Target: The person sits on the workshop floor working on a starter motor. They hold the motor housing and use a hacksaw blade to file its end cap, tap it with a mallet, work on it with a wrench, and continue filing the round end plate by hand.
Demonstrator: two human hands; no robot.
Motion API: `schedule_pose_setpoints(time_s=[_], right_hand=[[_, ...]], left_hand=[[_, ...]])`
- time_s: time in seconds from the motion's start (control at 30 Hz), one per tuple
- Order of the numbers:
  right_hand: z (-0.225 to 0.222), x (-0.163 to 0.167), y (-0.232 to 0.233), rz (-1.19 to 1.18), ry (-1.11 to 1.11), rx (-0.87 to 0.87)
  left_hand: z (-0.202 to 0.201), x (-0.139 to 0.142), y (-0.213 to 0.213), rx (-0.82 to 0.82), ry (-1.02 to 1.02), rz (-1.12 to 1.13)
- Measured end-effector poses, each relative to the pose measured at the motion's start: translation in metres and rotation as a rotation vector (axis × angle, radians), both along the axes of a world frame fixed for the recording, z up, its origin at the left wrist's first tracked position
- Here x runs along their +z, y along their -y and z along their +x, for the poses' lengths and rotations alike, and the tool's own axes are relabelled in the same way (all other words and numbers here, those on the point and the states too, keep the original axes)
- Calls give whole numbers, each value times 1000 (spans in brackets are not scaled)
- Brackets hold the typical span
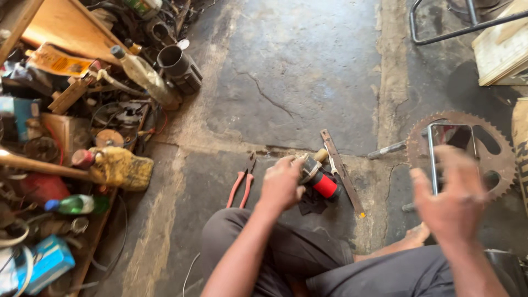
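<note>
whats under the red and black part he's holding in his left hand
Under the red and black part, gripped by the left hand, a dark rag lies on the concrete floor. The hand and the part hide much of the rag and anything beneath it.

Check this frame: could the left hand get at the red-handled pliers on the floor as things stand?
Probably yes. The pliers lie uncovered on the concrete just beside the left hand, with nothing between them.
</note>
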State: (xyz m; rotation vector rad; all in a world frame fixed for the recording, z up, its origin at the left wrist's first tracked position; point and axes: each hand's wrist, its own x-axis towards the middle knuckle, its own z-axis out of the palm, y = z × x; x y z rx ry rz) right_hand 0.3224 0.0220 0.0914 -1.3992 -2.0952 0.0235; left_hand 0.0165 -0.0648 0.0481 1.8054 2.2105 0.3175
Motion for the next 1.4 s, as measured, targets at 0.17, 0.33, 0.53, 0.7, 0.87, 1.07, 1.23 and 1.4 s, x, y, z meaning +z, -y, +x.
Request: schedule_pose_setpoints(time_s=[0.17,0.33,0.53,0.7,0.87,1.07,1.23,1.4], right_hand=[[-47,-32,-26,-586,-13,-10],[-71,-70,-56,-937,66,-62],[-89,-80,-49,-857,186,75],[-85,-57,-38,-845,-42,139],[-80,-78,-46,-875,99,51],[-89,-94,-46,-888,207,51],[-104,-76,-39,-1025,403,9],[-115,-64,-33,-1004,417,4]], left_hand=[[25,-27,-30,-283,-245,403],[59,-66,-33,-441,-68,228],[60,-97,-31,-393,-94,282],[75,-115,-23,-370,-149,240],[71,-122,-19,-354,-246,269],[44,-82,-26,-181,16,232],[20,-51,-28,275,541,182],[15,-44,1,493,1295,341]])
